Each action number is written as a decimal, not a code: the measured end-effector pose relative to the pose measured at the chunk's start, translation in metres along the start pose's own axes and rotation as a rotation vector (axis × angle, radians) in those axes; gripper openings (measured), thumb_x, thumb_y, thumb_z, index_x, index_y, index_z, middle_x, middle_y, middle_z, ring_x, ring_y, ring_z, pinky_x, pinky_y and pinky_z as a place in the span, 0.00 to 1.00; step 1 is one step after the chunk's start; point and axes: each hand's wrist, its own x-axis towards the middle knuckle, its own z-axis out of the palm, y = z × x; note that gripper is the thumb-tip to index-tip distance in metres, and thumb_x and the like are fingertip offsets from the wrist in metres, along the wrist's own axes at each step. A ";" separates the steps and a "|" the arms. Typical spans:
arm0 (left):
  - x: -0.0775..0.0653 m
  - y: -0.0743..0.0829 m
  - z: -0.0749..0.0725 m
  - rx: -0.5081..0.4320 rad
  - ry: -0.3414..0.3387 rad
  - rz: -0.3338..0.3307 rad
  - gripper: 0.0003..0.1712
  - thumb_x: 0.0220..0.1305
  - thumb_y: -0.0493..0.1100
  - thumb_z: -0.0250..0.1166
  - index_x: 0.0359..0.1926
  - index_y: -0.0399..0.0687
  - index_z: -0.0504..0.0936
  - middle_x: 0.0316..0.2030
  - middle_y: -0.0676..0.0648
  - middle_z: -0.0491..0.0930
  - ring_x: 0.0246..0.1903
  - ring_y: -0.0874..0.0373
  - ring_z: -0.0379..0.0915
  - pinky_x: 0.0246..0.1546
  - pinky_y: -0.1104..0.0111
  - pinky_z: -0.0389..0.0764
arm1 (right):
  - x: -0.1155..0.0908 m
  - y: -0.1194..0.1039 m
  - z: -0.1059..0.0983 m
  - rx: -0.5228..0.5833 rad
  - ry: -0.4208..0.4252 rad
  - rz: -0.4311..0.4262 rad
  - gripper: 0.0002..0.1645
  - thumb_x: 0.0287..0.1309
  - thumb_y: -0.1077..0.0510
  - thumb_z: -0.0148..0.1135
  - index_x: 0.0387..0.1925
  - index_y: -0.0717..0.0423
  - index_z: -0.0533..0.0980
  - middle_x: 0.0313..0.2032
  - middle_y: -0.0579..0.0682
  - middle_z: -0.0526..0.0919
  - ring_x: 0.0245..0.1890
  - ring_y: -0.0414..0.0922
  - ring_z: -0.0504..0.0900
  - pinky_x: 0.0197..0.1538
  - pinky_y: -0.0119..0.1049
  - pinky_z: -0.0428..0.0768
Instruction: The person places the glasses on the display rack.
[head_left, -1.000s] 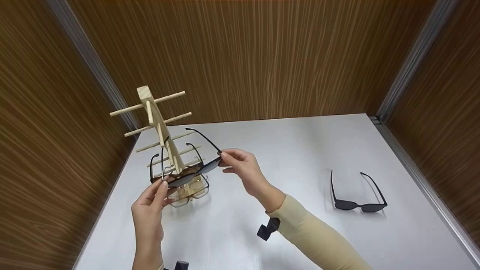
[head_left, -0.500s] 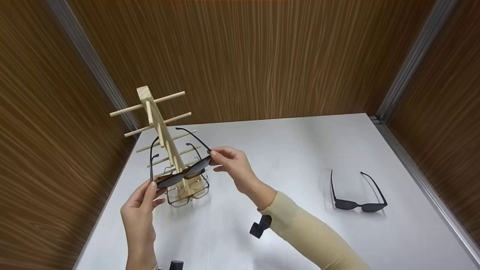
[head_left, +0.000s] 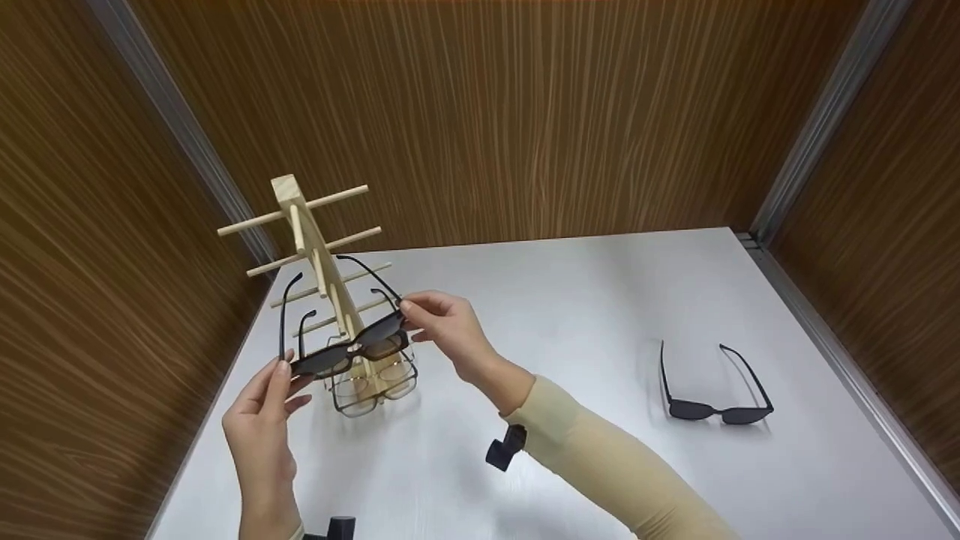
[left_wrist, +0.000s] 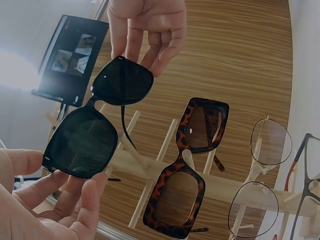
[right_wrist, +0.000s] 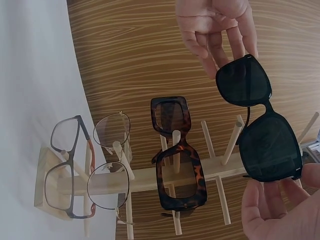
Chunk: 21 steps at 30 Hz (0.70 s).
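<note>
A pair of black sunglasses (head_left: 381, 330), temples unfolded and pointing away, is held up in front of a wooden glasses rack (head_left: 322, 274). My left hand (head_left: 259, 412) pinches its left end by the hinge. My right hand (head_left: 448, 330) pinches the other end. In both wrist views the dark lenses (left_wrist: 82, 142) stand apart from the rack's pegs. Lower on the rack hang tortoiseshell sunglasses (right_wrist: 161, 180), round wire-rimmed glasses (right_wrist: 108, 185) and rectangular glasses (right_wrist: 59, 187). In the head view the held pair partly hides the tortoiseshell one.
A second pair of black sunglasses (head_left: 742, 415) lies unfolded on the white table (head_left: 585, 322) at the right. Wood-grain panels (head_left: 525, 120) enclose the back and sides. A screen (left_wrist: 72, 60) shows in the left wrist view.
Both hands have carried the black sunglasses leftward across the rack, and the pair now lies more centred over its post. The rack and the sunglasses on the table have stayed put.
</note>
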 end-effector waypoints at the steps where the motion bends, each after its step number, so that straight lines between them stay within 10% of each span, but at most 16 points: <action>1: 0.001 0.000 0.000 -0.004 -0.002 -0.002 0.19 0.62 0.44 0.63 0.48 0.35 0.80 0.39 0.48 0.83 0.35 0.54 0.82 0.29 0.70 0.80 | 0.001 0.000 0.001 0.000 0.003 0.005 0.17 0.61 0.57 0.59 0.46 0.66 0.77 0.37 0.53 0.82 0.42 0.55 0.80 0.42 0.43 0.80; 21: 0.029 -0.005 0.002 0.046 0.014 0.007 0.19 0.62 0.47 0.62 0.48 0.37 0.81 0.36 0.47 0.83 0.33 0.53 0.81 0.29 0.71 0.80 | 0.024 0.003 0.010 -0.037 0.042 0.053 0.16 0.61 0.56 0.59 0.46 0.63 0.78 0.36 0.53 0.82 0.41 0.55 0.80 0.44 0.43 0.79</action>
